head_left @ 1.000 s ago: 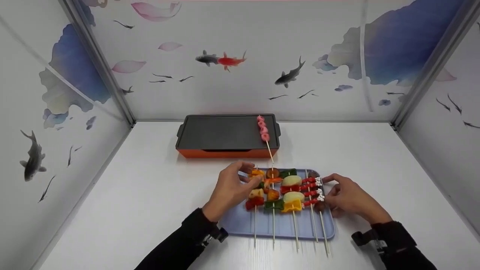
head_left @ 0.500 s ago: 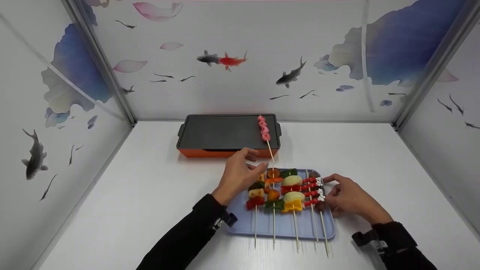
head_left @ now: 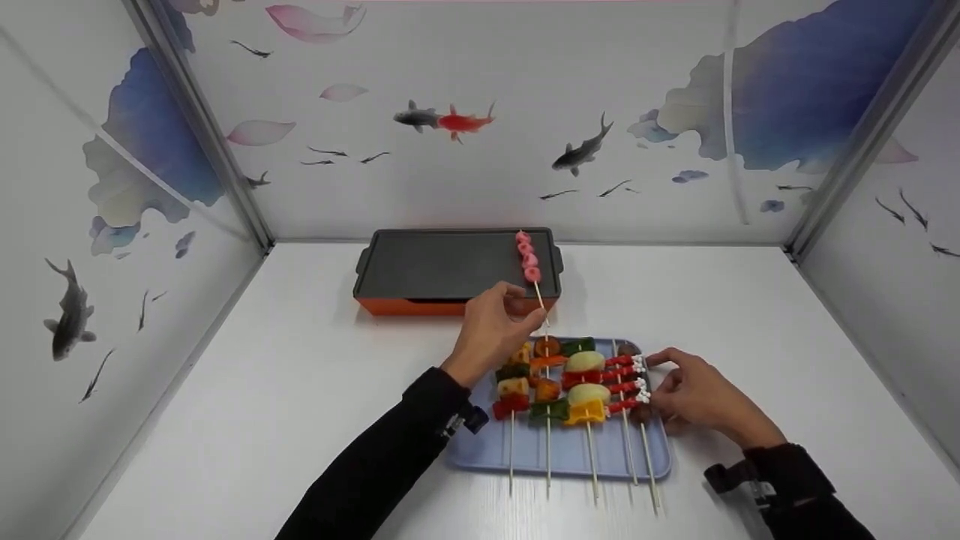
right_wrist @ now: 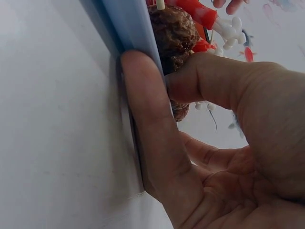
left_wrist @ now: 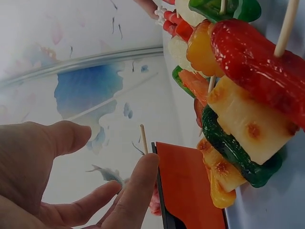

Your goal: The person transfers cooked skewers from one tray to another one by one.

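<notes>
A skewer of pink round pieces lies on the right side of the black-topped orange grill, its stick jutting over the front edge. Close to that stick is my left hand; in the left wrist view its thumb and fingers are apart, with the bare stick end just beyond a fingertip. My right hand grips the right rim of the blue tray, thumb inside and a finger along the outer wall in the right wrist view. Brown meatballs sit beside that thumb.
On the tray lie several skewers: a mixed vegetable one at the left, others with green and yellow peppers, and red pieces with white tips at the right. Their sticks overhang the tray's front edge. Printed walls enclose the white table.
My left hand has moved away and to the right, from above the left vegetable skewer to the pink skewer's stick. My right hand has stayed at the tray's rim.
</notes>
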{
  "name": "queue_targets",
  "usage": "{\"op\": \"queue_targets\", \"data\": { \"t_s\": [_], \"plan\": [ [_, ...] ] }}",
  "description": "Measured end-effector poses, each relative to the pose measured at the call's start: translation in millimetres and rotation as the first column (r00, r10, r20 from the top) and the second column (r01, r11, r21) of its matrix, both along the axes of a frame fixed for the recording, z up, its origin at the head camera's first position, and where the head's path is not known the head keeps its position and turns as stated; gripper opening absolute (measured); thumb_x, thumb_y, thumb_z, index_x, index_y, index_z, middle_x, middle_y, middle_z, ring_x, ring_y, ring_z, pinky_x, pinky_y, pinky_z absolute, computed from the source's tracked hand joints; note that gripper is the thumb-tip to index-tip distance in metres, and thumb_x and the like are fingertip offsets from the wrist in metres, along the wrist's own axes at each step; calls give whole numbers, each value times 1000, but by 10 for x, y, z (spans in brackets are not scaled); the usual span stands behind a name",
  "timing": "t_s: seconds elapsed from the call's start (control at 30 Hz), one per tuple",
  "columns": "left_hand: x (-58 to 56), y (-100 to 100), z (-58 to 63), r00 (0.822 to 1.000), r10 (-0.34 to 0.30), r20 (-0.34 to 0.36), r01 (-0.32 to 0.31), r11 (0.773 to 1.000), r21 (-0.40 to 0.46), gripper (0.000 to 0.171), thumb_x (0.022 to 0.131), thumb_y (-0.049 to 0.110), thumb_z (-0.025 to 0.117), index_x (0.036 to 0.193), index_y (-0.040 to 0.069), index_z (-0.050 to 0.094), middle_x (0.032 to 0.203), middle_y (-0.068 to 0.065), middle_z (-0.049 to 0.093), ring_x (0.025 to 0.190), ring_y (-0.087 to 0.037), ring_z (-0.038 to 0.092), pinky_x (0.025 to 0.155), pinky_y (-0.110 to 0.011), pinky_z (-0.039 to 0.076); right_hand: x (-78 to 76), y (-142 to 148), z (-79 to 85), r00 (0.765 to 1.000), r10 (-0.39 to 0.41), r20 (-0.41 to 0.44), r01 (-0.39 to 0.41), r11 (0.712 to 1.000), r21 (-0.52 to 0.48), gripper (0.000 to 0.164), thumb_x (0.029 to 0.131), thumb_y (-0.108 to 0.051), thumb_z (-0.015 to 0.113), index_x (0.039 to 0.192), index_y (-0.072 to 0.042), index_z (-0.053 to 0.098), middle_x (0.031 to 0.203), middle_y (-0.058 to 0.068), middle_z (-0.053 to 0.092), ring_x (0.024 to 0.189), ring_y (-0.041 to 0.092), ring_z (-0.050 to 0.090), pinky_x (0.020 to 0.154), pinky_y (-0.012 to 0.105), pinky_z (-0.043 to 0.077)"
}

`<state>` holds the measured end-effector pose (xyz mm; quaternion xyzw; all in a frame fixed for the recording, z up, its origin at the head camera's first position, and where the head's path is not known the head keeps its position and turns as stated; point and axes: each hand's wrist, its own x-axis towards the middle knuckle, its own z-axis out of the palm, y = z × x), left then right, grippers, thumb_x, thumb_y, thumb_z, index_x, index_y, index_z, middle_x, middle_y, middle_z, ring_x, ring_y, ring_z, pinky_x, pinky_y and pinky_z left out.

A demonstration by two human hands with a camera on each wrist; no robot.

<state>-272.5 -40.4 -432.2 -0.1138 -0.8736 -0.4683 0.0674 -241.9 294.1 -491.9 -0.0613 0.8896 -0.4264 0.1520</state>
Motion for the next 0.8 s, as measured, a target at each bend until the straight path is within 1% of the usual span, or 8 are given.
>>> {"op": "queue_targets", "data": {
  "t_s": [0.07, 0.23, 0.43, 0.6, 0.67, 0.8],
  "plan": [
    [-33, 10, -6, 1000, 6, 8, -6, 1000, 11, 52, 94, 43, 73, 130, 7, 62, 110, -7, 67, 89, -12, 61, 78, -30, 54, 0, 0, 1, 1000, -2, 6, 2, 1000, -6, 61, 86, -4, 71, 142, -6, 47, 86, 13, 64, 69, 26, 66, 58, 39, 58],
    [-108, 55, -11, 999, 23, 38, -25, 999, 30, 51, 92, 40, 76, 126, 5, 63, 107, -7, 69, 89, -13, 64, 77, -28, 57, -2, 17, -1, 1000, 13, -9, -13, 1000, -5, 60, 86, -4, 71, 141, -5, 47, 85, 12, 64, 69, 26, 67, 57, 39, 58],
    [-178, 102, -19, 997, 50, 65, -51, 999, 10, 48, 90, 40, 78, 119, 5, 66, 99, -4, 68, 83, -13, 64, 73, -28, 57, -2, 20, -7, 1000, 17, -15, -17, 1000, -4, 61, 86, -5, 72, 141, -5, 47, 86, 12, 64, 69, 25, 67, 57, 39, 59],
    [-216, 135, -25, 995, 51, 85, -51, 999, -6, 46, 90, 40, 79, 115, 4, 67, 91, 0, 66, 77, -14, 64, 69, -28, 56, -1, 20, -5, 1000, 7, -11, -7, 1000, -10, 60, 86, -4, 72, 141, -5, 47, 86, 12, 65, 69, 26, 67, 57, 39, 58],
    [-232, 146, -30, 994, 48, 97, -47, 999, -4, 42, 89, 39, 79, 111, 5, 68, 88, 1, 66, 74, -13, 64, 66, -28, 55, -3, 20, -8, 1000, 4, -10, -4, 1000, -9, 60, 86, -4, 72, 141, -5, 48, 86, 12, 64, 69, 26, 66, 57, 39, 58],
    [-264, 166, -36, 991, 42, 126, -43, 999, 3, 30, 89, 35, 81, 97, 8, 72, 79, 1, 69, 67, -13, 66, 60, -28, 54, -5, 13, -19, 1000, -2, 2, 2, 1000, -7, 60, 86, -5, 72, 141, -6, 47, 86, 12, 64, 69, 26, 66, 58, 39, 59]
  ]
}}
